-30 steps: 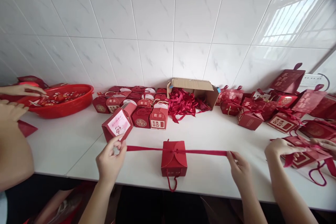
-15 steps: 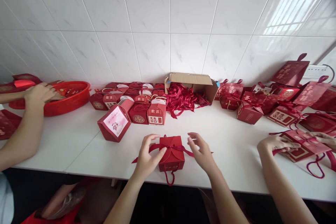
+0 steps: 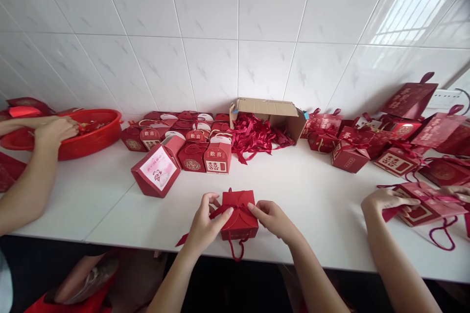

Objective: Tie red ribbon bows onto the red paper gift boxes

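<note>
Head view showed both hands, left hand (image 3: 206, 222) and right hand (image 3: 270, 216), pinching ribbon (image 3: 228, 208) atop the box (image 3: 238, 216) near the counter (image 3: 301, 195) front edge, where a slack pinch could have let the knot loosen.

Bright, even daylight; window glare on the upper-right wall tiles (image 3: 400, 24); wide-angle bending at the edges

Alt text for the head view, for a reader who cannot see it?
Left hand and right hand work a red ribbon atop a small red gift box on a white counter; co-workers' hands handle more boxes at both sides.
</note>
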Motion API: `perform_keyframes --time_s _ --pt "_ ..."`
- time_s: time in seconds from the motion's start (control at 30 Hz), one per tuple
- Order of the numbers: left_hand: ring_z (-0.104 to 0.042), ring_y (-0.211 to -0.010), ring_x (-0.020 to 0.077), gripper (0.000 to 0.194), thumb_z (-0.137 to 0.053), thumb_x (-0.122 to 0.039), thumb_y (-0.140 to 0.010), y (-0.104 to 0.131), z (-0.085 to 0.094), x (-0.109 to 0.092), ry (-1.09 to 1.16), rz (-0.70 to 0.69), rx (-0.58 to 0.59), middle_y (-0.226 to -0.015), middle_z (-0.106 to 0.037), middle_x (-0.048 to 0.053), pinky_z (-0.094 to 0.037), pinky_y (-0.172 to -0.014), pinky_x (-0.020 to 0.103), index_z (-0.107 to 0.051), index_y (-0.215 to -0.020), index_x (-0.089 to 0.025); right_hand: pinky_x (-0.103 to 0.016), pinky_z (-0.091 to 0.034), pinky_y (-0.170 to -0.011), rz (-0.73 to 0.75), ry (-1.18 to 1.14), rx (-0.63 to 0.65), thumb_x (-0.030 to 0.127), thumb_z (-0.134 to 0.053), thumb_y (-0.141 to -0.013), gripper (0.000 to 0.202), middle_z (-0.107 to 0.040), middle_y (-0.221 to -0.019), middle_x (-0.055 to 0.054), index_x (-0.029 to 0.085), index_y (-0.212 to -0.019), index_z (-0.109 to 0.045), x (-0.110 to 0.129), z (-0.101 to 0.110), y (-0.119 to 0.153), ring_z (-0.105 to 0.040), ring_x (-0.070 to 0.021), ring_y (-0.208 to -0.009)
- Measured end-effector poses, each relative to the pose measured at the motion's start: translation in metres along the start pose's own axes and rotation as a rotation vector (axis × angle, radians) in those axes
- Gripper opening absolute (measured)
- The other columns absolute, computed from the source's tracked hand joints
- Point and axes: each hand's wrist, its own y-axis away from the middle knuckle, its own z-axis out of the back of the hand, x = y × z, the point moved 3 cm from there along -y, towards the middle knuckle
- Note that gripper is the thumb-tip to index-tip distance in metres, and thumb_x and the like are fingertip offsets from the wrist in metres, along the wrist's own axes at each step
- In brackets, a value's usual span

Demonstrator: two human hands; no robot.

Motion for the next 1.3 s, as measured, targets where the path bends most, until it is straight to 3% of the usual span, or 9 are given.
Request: perform_keyframes --time_s 0.2,0.47,0.63,0.73,0.83,0.97,1.07,1.2,1.3 --pt "-0.045 -0.062 0.0133 0.037 -0.059 -0.05 -0.079 -0.002 0.004 -0.016 -0.043 -0.03 0.214 -0.064 -0.045 -0.003 -0.037 -0.058 0.024 -0.043 -0.065 -0.019 -0.02 -0.021 -0.044 0.074 -0.057 0.076 0.057 -0.054 -0.082 0.047 -0.034 -0.054 0.006 0.017 -0.06 -0.043 0.011 0.013 0.002 -0.026 -0.0063 -0.05" --pt "-0.028 -0.054 0.0092 0.049 -0.061 -0.05 -0.075 -0.011 0.012 0.004 -0.03 -0.036 0.133 -0.058 -0.024 -0.006 -0.026 -0.052 0.022 -0.026 -0.06 -0.02 -0.019 -0.014 -0.038 0.044 -0.091 0.04 0.056 -0.058 -0.08 0.047 -0.027 -0.055 0.007 0.019 -0.06 -0.038 -0.006 0.023 -0.002 -0.02 -0.0065 -0.048" --pt "-0.036 -0.059 0.0111 0.041 -0.062 -0.047 -0.076 -0.015 0.016 -0.001 -0.036 -0.087 0.149 -0.064 -0.03 -0.005 -0.034 -0.058 0.023 -0.033 -0.065 -0.02 -0.021 -0.025 -0.045 0.08 -0.172 0.135 0.055 -0.06 -0.081 0.043 -0.04 -0.051 0.004 0.017 -0.062 -0.048 -0.005 0.026 0.004 -0.031 -0.0072 -0.048" --pt "-0.051 -0.08 0.0165 0.028 -0.065 -0.04 -0.076 -0.013 0.022 -0.016 -0.038 -0.227 0.073 -0.082 -0.047 -0.001 -0.043 -0.079 0.028 -0.045 -0.082 -0.021 -0.023 -0.032 -0.051 0.145 -0.242 0.122 0.054 -0.056 -0.084 0.042 -0.048 -0.056 0.002 0.017 -0.065 -0.053 0.011 0.029 0.009 -0.038 -0.0091 -0.053" --pt "-0.051 -0.106 0.0219 0.033 -0.066 -0.033 -0.076 -0.006 0.021 -0.039 -0.078 -0.427 -0.019 -0.107 -0.052 0.005 -0.04 -0.097 0.035 -0.047 -0.101 -0.023 -0.026 -0.041 -0.064 0.215 -0.297 0.088 0.053 -0.054 -0.086 0.039 -0.053 -0.064 -0.001 0.017 -0.069 -0.058 0.033 0.028 0.014 -0.047 -0.0121 -0.062" --pt "-0.049 -0.113 0.0261 0.043 -0.069 -0.029 -0.074 0.001 0.001 -0.064 -0.178 -0.599 -0.036 -0.113 -0.05 0.009 -0.041 -0.097 0.041 -0.043 -0.108 -0.023 -0.031 -0.046 -0.074 0.287 -0.339 0.068 0.051 -0.057 -0.084 0.037 -0.059 -0.067 -0.002 0.018 -0.071 -0.062 0.057 0.021 0.019 -0.055 -0.0158 -0.068" --pt "-0.051 -0.111 0.025 0.035 -0.064 -0.023 -0.078 -0.001 -0.011 -0.071 -0.154 -0.651 -0.154 -0.111 -0.051 0.009 -0.042 -0.097 0.041 -0.043 -0.106 -0.023 -0.032 -0.047 -0.074 0.283 -0.354 0.079 0.049 -0.06 -0.083 0.032 -0.061 -0.065 -0.002 0.017 -0.077 -0.063 0.062 0.018 0.022 -0.057 -0.0156 -0.066" --pt "-0.053 -0.108 0.0243 0.031 -0.057 -0.017 -0.079 -0.006 -0.011 -0.067 -0.091 -0.645 -0.355 -0.108 -0.052 0.008 -0.042 -0.095 0.039 -0.044 -0.106 -0.022 -0.028 -0.044 -0.065 0.233 -0.261 0.056 0.046 -0.06 -0.084 0.029 -0.062 -0.063 0.001 0.019 -0.096 -0.058 0.053 0.02 0.024 -0.055 -0.0135 -0.06" --pt "-0.052 -0.108 0.0247 0.035 -0.059 -0.019 -0.078 -0.006 -0.009 -0.066 -0.076 -0.638 -0.378 -0.109 -0.052 0.008 -0.042 -0.094 0.038 -0.043 -0.109 -0.021 -0.027 -0.042 -0.065 0.256 -0.037 -0.014 0.042 -0.057 -0.087 0.036 -0.059 -0.064 0.004 0.022 -0.116 -0.052 0.047 0.017 0.019 -0.053 -0.0128 -0.06"
